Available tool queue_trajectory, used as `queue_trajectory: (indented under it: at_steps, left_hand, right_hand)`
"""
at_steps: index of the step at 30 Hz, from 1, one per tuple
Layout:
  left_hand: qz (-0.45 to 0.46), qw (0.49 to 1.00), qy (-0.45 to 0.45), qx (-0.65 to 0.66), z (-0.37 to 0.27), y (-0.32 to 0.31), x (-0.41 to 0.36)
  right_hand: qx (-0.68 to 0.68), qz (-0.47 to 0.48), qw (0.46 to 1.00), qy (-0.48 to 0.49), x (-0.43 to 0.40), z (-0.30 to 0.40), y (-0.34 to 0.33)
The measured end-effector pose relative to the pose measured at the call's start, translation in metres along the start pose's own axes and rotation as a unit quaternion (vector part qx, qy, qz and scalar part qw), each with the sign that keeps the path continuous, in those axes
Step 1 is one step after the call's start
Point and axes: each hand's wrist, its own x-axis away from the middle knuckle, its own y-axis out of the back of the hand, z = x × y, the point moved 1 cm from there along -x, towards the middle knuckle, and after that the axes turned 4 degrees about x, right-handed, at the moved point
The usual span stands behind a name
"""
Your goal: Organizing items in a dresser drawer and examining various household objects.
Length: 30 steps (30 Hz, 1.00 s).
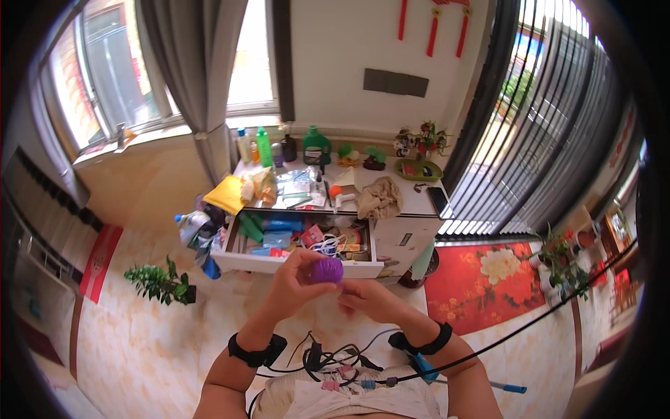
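My left hand (298, 280) holds a round purple object (327, 270), perhaps a ball of yarn or string, between thumb and fingers. Just right of it and slightly lower is my right hand (361, 299), its fingers bent near the object's underside; whether they pinch a strand cannot be seen. Both hands are in front of an open white drawer (303, 267). Inside the drawer lie blue packets (277, 239), a pink box (312, 235), a coiled white cable (332, 246) and small boxes.
The cabinet top (413, 201) carries bottles, a yellow envelope (226, 195), a crumpled beige cloth (380, 198), a phone (438, 202) and a green tray (419, 170). Black cables (340, 359) hang before my body. A potted plant (162, 283) stands on the floor at left.
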Motion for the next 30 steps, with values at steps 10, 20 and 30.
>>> queue_trajectory:
  at_steps: [10, 20, 30]
  left_hand:
    - [0.174, 0.97, 0.17, 0.015, 0.048, 0.008, -0.092]
    - [0.122, 0.981, 0.124, -0.083, 0.068, -0.007, -0.174]
    - [-0.297, 0.93, 0.183, -0.12, 0.041, 0.093, -0.123]
  right_hand:
    - [-0.097, -0.251, 0.961, -0.064, -0.054, -0.047, 0.056]
    - [-0.299, -0.047, 0.933, -0.194, -0.104, -0.116, 0.145]
    - [0.24, -0.235, 0.922, -0.194, -0.216, -0.285, 0.256]
